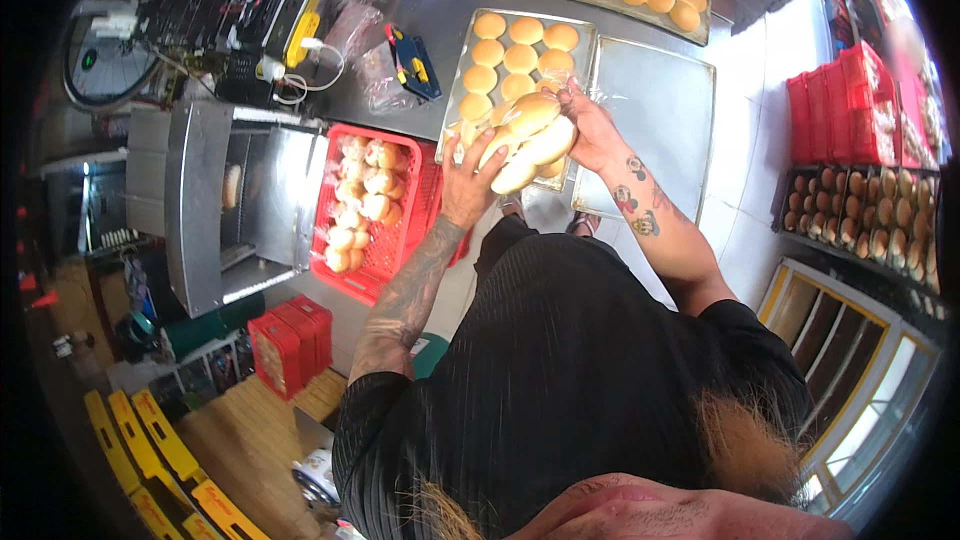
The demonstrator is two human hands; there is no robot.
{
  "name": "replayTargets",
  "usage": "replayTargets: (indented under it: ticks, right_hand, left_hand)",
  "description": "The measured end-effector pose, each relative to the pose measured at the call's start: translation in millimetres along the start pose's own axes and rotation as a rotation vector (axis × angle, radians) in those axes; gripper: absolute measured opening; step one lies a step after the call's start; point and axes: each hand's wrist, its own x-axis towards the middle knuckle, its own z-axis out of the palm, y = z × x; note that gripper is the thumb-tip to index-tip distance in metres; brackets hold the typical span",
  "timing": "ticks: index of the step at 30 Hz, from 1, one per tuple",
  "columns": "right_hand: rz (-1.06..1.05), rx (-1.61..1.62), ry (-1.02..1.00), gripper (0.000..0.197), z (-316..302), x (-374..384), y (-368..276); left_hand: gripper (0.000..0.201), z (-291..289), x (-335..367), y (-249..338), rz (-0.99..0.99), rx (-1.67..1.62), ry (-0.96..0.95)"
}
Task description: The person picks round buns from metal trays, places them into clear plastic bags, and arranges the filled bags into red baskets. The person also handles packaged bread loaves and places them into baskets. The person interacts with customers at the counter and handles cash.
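Here's the left hand (pixel 472 180), curled round the bagged buns (pixel 535 145) at eight o'clock; the right hand (pixel 588 130) grasps them at two! They're above the bun tray's (pixel 587 50) near end, red crate (pixel 385 255) at eight o'clock.

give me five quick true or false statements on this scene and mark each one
1. The left hand and right hand are on the same bun cluster. True.
2. The red crate by the left forearm holds bottles. False: the red crate holds bagged buns.
3. A yellow-and-blue tool lies right of the nearer bun tray. False: the tool lies left of the nearer bun tray.
4. A farther bun tray also shows, near the top of the view. True.
5. The person's top is white. False: the top is black.
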Motion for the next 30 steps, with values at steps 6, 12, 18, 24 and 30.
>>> replayTargets:
  ticks: [6, 12, 18, 24, 30]
  right_hand:
    - [-0.066, -0.383, 0.016, 0.053, 28.1, 41.1, 14.1]
    - [-0.050, -0.171, 0.203, 0.046, 50.8, 103.9, 61.2]
    - [-0.025, -0.509, 0.145, 0.037, 91.5, 138.4, 132.5]
    - [-0.708, -1.675, -0.275, 0.034, 136.5, 171.7, 159.9]
    - [-0.037, -1.168, -0.117, 0.049, 152.9, 194.4, 209.0]
  left_hand:
    - [0.088, -4.9, -14.0, -17.9, -0.597, -0.938, -0.003]
    - [0.104, -12.2, -47.1, -61.6, -0.694, -0.953, 0.240]
    - [0.089, -15.9, -92.0, -160.5, -0.702, -1.075, -0.043]
    - [0.066, 8.2, -107.0, -229.0, -1.498, -1.769, -0.425]
    - [0.037, 9.4, -90.5, -245.7, -0.743, -1.035, 0.010]
